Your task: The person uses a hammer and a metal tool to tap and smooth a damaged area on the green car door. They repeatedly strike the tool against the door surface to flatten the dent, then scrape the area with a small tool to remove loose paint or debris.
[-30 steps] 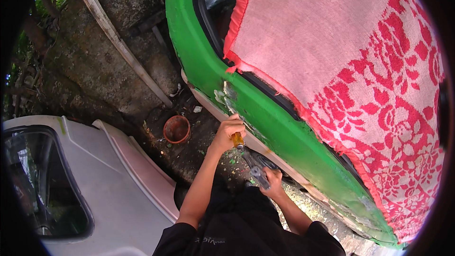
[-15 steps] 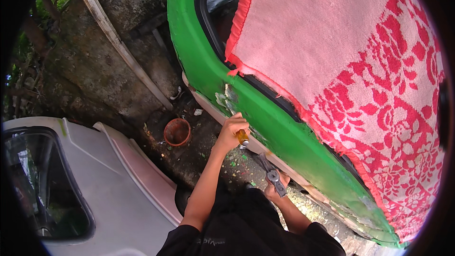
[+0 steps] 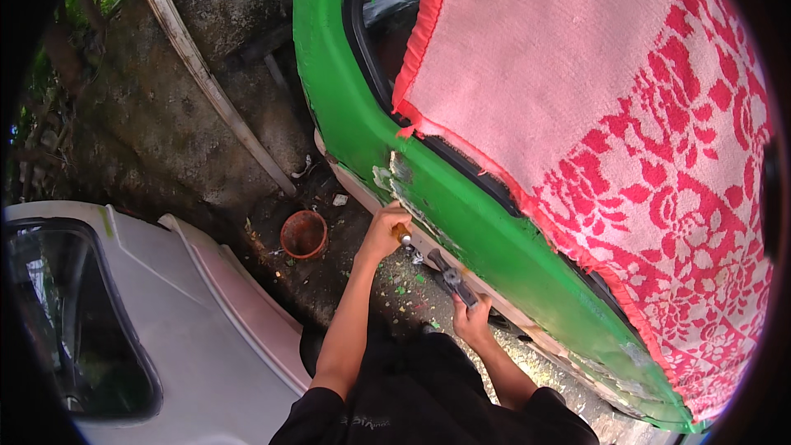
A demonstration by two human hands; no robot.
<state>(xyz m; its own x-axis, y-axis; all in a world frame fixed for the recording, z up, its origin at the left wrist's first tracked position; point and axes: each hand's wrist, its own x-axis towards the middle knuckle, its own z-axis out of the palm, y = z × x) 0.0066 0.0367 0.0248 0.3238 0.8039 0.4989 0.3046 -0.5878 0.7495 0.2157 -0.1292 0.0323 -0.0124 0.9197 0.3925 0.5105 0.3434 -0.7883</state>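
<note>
Both hands grip tools against the green painted car door: left hand closed on a yellow-handled chisel, right hand on a grey metal hammer. Scraping paint seems underway; next, strike squarely.

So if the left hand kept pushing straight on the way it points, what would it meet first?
Most likely the green car door. The left hand, closed around a small yellow-handled tool, points up at the scraped patch just ahead. Depth is hard to judge in this view.
</note>
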